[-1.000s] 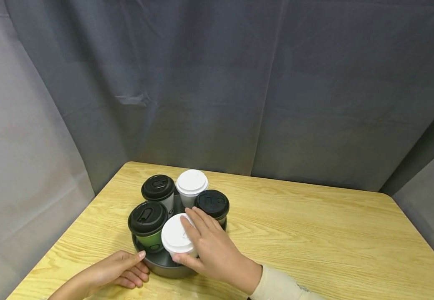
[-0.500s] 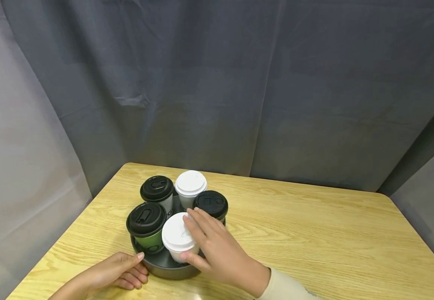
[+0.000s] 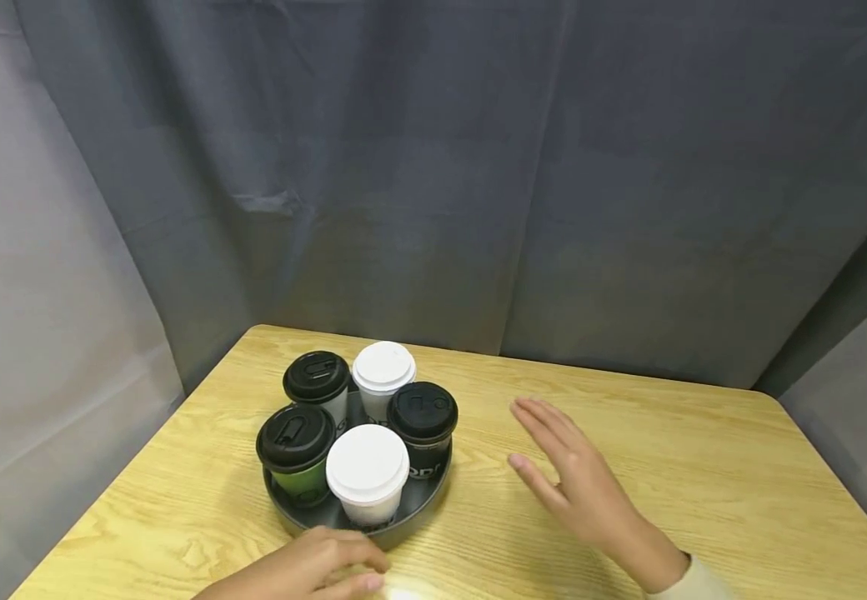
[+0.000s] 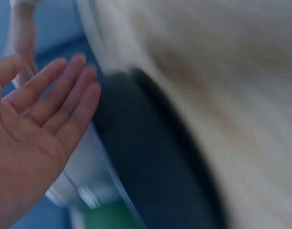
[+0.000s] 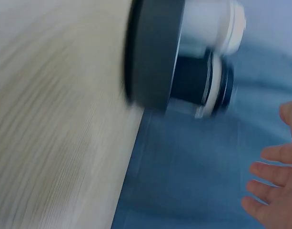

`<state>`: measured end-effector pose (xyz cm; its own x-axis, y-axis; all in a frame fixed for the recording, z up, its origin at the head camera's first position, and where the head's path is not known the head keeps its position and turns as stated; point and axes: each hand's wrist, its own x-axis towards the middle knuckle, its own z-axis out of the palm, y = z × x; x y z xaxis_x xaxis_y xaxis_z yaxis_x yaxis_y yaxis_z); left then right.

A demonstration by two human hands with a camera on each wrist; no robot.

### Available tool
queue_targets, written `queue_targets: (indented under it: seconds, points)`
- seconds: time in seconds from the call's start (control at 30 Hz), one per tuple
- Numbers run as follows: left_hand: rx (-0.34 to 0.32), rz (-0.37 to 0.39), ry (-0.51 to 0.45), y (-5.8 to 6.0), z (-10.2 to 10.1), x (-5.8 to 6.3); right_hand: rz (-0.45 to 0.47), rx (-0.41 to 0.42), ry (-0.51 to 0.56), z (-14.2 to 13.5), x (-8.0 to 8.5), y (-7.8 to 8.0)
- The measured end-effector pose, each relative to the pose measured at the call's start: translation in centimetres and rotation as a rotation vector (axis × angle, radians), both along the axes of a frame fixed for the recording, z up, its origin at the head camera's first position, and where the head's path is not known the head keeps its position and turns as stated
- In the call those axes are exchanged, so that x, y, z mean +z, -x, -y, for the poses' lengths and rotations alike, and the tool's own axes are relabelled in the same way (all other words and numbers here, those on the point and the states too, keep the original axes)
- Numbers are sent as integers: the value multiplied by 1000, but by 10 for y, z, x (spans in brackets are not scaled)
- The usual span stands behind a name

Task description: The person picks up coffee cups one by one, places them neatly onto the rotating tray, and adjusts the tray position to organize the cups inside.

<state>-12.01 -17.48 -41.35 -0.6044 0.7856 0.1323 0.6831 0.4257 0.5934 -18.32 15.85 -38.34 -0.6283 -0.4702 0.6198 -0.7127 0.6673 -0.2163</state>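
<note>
Several lidded takeaway cups stand upright in a round dark tray (image 3: 414, 497) on the left half of the table. Nearest is a white-lidded cup (image 3: 368, 467), with a green cup (image 3: 302, 467) under a black lid to its left. A dark cup (image 3: 424, 425) with a black lid stands to its right. Behind are another black-lidded cup (image 3: 317, 379) and a second white-lidded cup (image 3: 383, 371). My left hand (image 3: 309, 567) is near the tray's front rim, palm and extended fingers bare in the left wrist view. My right hand (image 3: 579, 487) hovers right of the tray, fingers extended, holding nothing.
The wooden table (image 3: 628, 417) has rounded far corners. A dark grey curtain (image 3: 441, 183) hangs behind it, and a lighter cloth (image 3: 51, 292) hangs at the left. Both wrist views are blurred.
My right hand has let go of the near white-lidded cup and moved right, away from the tray. My left hand has left the tray's left front rim and shifted right and nearer.
</note>
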Motion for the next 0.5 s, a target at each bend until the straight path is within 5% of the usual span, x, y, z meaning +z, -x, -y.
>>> queue_targets:
  seconds: [0.07, 0.17, 0.37, 0.5]
  points:
    - [-24, -237, 70, 2, -24, 10, 41, -67, -2, -24, 1, 2]
    - [-17, -407, 126, 7, -57, 23, 106, -146, -9, -59, 4, 6]
    - [31, -463, 178, 25, -119, 35, 202, -213, -35, -125, 10, 17]
    - [134, -460, 235, 39, -159, 42, 245, -229, -76, -157, 12, 25]
